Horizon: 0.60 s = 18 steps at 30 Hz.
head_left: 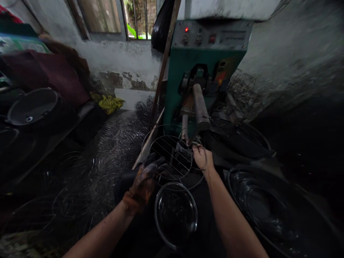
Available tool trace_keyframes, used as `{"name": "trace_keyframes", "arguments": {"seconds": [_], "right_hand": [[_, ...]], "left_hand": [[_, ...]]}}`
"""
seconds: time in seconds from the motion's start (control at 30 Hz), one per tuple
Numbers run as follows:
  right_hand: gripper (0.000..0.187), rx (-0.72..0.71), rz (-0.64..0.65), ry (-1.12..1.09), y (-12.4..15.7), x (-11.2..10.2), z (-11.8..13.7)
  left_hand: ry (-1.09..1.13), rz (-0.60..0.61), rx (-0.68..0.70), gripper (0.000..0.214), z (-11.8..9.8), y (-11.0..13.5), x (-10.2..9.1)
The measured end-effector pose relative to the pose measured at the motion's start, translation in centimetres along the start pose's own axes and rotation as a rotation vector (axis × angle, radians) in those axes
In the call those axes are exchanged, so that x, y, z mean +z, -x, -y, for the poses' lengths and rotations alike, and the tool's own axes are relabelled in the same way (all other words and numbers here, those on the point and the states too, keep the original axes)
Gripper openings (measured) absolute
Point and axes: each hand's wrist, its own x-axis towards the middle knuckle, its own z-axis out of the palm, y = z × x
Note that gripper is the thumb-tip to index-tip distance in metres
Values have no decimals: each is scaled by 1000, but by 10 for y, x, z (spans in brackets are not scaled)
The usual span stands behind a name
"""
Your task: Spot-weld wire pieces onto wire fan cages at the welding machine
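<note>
My left hand [142,184], in a stained orange glove, grips the near left rim of a round wire grille [170,157] with parallel cross wires. My bare right hand [202,157] holds the grille's right side, fingers curled on the rim and a loose wire ring. The grille sits under the metal arms [200,106] of a green machine [206,61]. A shiny metal ring [176,214] lies just below the grille between my forearms.
Tangled heaps of wire rings [107,150] fill the floor at left. Stacked wire hoops [268,208] lie at right. A dark basin [33,107] sits on a bench at left. A wooden stick [163,64] leans by the machine. The window [120,18] is behind.
</note>
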Motion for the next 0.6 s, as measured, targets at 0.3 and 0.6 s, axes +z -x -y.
{"name": "trace_keyframes", "arguments": {"seconds": [0.3,0.6], "right_hand": [[36,26,26,90,-15,-6,11],[32,-15,-18,59,-22,3,5]], "left_hand": [[-21,-32,21,44,-3,-17,6],[-37,-30,1,47,1,-18,-10]]}}
